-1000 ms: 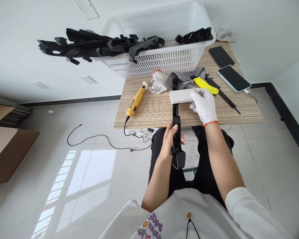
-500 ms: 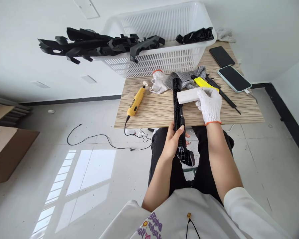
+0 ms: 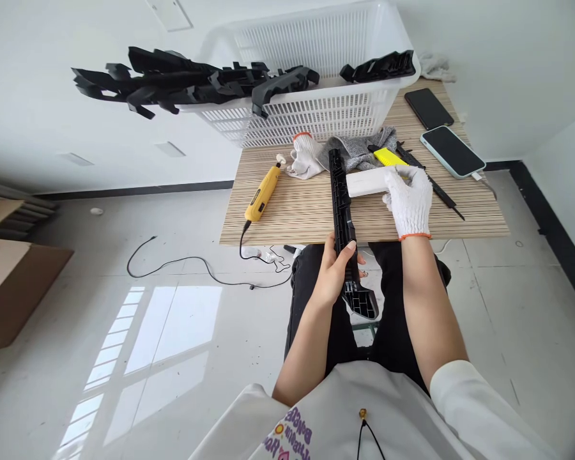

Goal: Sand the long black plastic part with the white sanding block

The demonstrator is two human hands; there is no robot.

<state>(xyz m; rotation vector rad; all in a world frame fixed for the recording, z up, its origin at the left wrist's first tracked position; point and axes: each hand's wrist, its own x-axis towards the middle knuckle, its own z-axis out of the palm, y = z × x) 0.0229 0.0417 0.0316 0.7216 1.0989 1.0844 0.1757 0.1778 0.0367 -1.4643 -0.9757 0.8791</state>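
My bare left hand [image 3: 334,268] grips a long black plastic part [image 3: 341,211] near its lower end, above my lap. The part's far end lies over the striped wooden table [image 3: 297,217]. My right hand [image 3: 409,199], in a white knit glove, holds a white rectangular block [image 3: 367,183] just right of the part, resting on the table. A yellow utility knife [image 3: 387,156] lies just behind the block.
A white slatted basket [image 3: 316,108] at the table's back holds several black plastic parts [image 3: 191,80] that jut out to the left. A yellow rotary tool [image 3: 261,195] with a cable, a spare glove [image 3: 304,156], a grey cloth [image 3: 361,148] and two phones [image 3: 448,150] lie on the table.
The white block slid right, off the black part. My left hand turned the part, so its ribbed side now shows, and pushed it further onto the table.
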